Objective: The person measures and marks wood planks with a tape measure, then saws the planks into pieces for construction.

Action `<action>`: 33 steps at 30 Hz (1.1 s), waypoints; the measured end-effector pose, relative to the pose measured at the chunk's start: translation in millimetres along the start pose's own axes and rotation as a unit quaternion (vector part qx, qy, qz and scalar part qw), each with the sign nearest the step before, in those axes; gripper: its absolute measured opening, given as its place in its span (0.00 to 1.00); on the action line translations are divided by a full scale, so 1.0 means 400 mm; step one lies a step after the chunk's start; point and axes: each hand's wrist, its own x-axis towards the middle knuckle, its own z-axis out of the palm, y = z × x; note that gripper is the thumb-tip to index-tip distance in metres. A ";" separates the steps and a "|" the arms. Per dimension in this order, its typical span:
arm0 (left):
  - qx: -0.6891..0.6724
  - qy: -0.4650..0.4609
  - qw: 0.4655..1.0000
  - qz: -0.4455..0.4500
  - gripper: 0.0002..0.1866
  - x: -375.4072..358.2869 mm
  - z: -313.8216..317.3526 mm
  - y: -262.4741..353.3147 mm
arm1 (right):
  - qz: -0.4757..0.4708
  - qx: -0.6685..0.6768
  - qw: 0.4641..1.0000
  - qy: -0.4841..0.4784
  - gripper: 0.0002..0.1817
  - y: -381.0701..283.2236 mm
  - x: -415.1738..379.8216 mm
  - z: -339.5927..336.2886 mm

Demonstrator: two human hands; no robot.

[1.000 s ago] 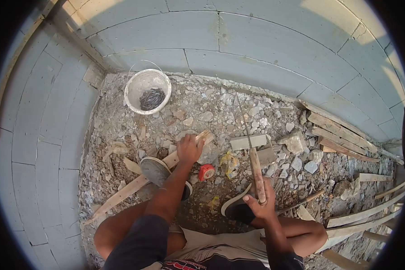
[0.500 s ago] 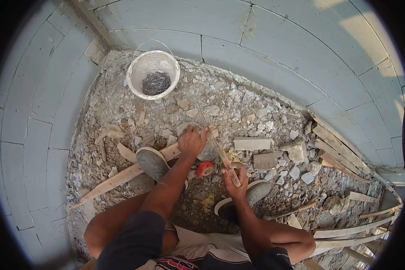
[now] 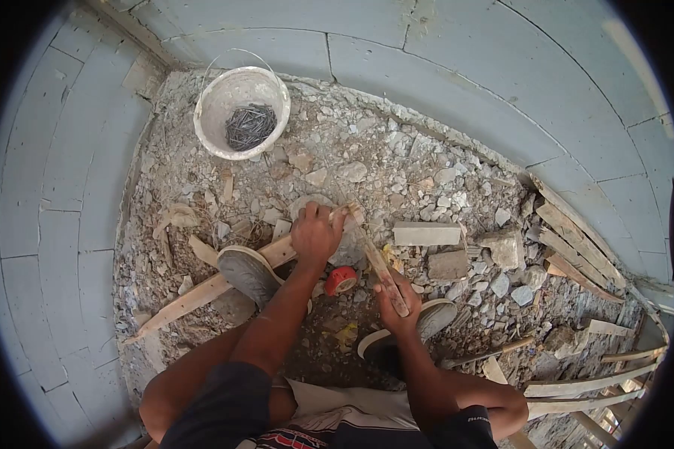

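A long pale wooden plank slants across the rubble, passing beneath my left shoe. My left hand is wrapped over the plank near its upper right end, fingers curled. My right hand grips a slim tool with a worn wooden handle. Its far end points toward the plank's end; the thin blade is hard to make out now. On the ground between my hands lies a red tape measure. My right shoe rests beside my right hand.
A white bucket holding nails stands near the corner of the grey block wall. Rubble covers the floor, with block pieces to the right. Split boards lean along the wall. Another wooden-handled tool lies lower right.
My right hand has drawn slightly down and toward me with the tool; its thin blade, visible past the plank earlier, barely shows. My left hand stays on the plank. The view has shifted slightly.
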 end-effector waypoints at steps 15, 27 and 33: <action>0.012 -0.028 0.999 -0.010 0.15 0.002 0.011 -0.008 | 0.090 0.060 0.992 0.067 0.20 0.009 -0.064 -0.111; -0.008 -0.174 0.984 0.033 0.36 -0.008 -0.050 -0.023 | 0.064 0.027 0.997 -0.023 0.20 -0.067 0.020 -0.036; -0.040 -0.165 0.982 0.084 0.36 -0.010 -0.041 -0.063 | 0.083 0.036 0.996 -0.016 0.20 -0.040 0.002 -0.087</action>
